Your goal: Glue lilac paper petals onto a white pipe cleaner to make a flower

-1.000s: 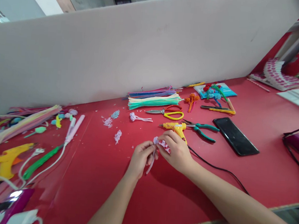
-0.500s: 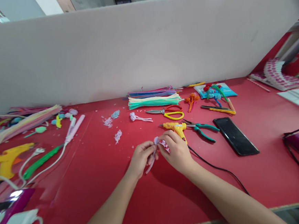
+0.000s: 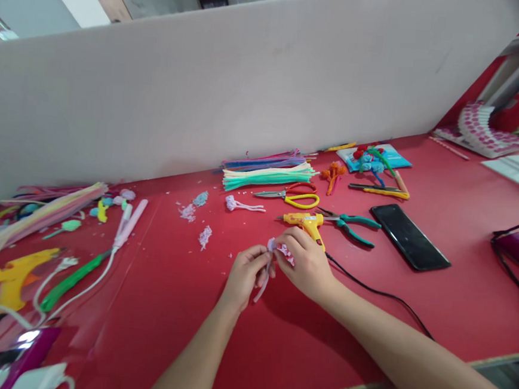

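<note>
Between my two hands is a lilac pipe cleaner (image 3: 260,291), its bunched upper end at the fingertips and its tail hanging down. My left hand (image 3: 248,271) pinches it from the left, fingers closed. My right hand (image 3: 303,259) is closed at the bunched end, thumb and forefinger together there. Part of the piece is hidden by the fingers. Pale pink clippings (image 3: 287,253) show just behind my right fingers. Beyond that hand lies a yellow glue gun (image 3: 306,222). A finished-looking lilac pipe-cleaner piece (image 3: 243,206) with two stems rests farther back.
Red-and-yellow-handled scissors (image 3: 302,198), teal pliers (image 3: 351,226) and a black phone (image 3: 409,236) lie behind and right. Pipe-cleaner bundles (image 3: 270,174) line the white partition (image 3: 231,96). On the left are a second glue gun (image 3: 15,274), cords and a pink tool (image 3: 129,223). A black cord (image 3: 382,291) crosses under my right forearm.
Almost nothing differs. Both hands keep the same pinch on the lilac pipe cleaner, and its hanging tail has shifted very slightly to the right.
</note>
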The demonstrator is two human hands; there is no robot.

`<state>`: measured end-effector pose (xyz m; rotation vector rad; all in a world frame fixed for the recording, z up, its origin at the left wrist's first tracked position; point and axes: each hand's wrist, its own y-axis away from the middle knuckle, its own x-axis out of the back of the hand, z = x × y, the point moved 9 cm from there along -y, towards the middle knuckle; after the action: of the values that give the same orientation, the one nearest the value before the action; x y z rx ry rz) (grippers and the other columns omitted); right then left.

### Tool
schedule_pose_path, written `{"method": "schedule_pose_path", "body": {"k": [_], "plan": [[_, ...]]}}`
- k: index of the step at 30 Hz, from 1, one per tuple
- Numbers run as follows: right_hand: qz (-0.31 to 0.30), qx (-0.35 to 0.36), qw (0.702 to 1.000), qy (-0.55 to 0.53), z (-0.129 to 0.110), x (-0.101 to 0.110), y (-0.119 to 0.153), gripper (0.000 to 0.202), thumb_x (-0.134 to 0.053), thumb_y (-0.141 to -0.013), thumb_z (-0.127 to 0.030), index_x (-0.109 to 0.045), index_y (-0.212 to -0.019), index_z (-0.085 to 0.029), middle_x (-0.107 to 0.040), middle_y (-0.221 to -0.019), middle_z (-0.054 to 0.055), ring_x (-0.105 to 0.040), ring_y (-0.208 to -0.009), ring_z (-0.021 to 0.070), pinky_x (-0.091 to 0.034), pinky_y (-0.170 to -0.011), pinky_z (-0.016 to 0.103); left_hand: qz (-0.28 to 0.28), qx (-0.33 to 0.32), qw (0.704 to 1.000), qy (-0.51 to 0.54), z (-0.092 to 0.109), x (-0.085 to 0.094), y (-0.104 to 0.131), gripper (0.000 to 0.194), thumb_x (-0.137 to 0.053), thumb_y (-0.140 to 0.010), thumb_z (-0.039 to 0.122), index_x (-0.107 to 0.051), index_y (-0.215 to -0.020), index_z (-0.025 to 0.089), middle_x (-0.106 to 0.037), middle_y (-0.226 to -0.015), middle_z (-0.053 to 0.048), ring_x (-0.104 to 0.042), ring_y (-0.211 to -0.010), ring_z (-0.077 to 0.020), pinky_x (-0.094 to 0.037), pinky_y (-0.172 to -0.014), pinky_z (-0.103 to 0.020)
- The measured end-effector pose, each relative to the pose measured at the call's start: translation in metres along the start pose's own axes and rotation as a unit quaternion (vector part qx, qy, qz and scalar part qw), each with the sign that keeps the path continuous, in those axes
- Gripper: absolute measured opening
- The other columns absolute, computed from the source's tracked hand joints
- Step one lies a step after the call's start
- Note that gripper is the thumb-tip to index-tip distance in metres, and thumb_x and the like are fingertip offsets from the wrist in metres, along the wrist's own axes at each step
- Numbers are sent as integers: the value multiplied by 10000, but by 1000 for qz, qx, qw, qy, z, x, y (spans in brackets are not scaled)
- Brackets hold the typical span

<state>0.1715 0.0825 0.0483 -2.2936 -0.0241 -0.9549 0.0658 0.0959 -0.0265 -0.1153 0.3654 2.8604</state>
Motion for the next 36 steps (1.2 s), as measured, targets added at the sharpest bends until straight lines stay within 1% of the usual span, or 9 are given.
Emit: {"method": "schedule_pose_path", "body": {"k": [6,17,20,22,25,28,30,32,36], "plan": [[11,0,1000,-6,-1,4,-1,122,-484,-837,-131,-543,-933,-178,-572,-911,70,-547,-875,192,-463,-774,313,7,-1,1000,4,2,1,1,200,-522,-811,299,-521,-679,148,-574,-513,23,-311,-327,-15,-174,-354,-160],[0,1,1000,3,-1,1,0,124,-477,-832,-121,-551,-914,-177,-577,-893,74,-547,-853,196,-462,-749,312,2,1,1000,2,1,0,0,201,-545,-795,317,-532,-689,147,-577,-515,17,-311,-327,-16,-182,-350,-154],[11,-2,1000,-8,-2,5,-2,128,-482,-829,-127,-553,-919,-184,-579,-898,71,-551,-860,192,-462,-748,305,7,-4,1000,-4,2,1,0,226,-555,-789,353,-533,-685,153,-569,-520,21,-311,-333,-22,-193,-349,-159],[28,-11,999,-17,1,12,-3,122,-484,-832,-143,-551,-924,-187,-578,-899,67,-553,-865,185,-458,-760,297,17,-22,999,-22,6,4,0,249,-549,-796,383,-539,-682,161,-519,-479,38,-316,-342,-33,-220,-357,-165],[43,-41,998,12,16,24,-7,94,-475,-842,-174,-557,-884,-190,-582,-860,57,-561,-837,178,-449,-747,283,60,-65,993,-75,17,12,1,243,-545,-804,397,-583,-739,166,-533,-520,29,-362,-400,-51,-286,-402,-173],[6,-117,984,136,48,26,-8,101,-489,-834,-229,-564,-781,-188,-594,-825,69,-571,-772,197,-431,-662,285,103,-96,984,-107,25,19,3,246,-542,-805,408,-615,-811,173,-599,-657,0,-402,-460,-60,-331,-445,-181],[-39,-172,959,223,72,25,-6,147,-527,-816,-305,-565,-763,-173,-607,-837,101,-581,-783,230,-414,-630,296,107,-96,984,-103,25,20,4,256,-539,-805,417,-617,-814,173,-591,-669,1,-401,-461,-59,-326,-439,-182],[-78,-216,936,266,91,22,-2,216,-533,-810,-367,-568,-775,-156,-622,-843,135,-593,-782,254,-396,-603,301,103,-88,987,-92,22,20,3,256,-543,-803,416,-615,-818,171,-581,-672,4,-390,-453,-53,-303,-419,-177],[-92,-281,923,245,113,21,6,279,-507,-817,-408,-571,-770,-140,-641,-818,169,-610,-756,266,-369,-579,297,94,-84,989,-77,20,19,3,235,-550,-804,399,-601,-805,170,-570,-662,11,-364,-442,-48,-270,-402,-175]]}}
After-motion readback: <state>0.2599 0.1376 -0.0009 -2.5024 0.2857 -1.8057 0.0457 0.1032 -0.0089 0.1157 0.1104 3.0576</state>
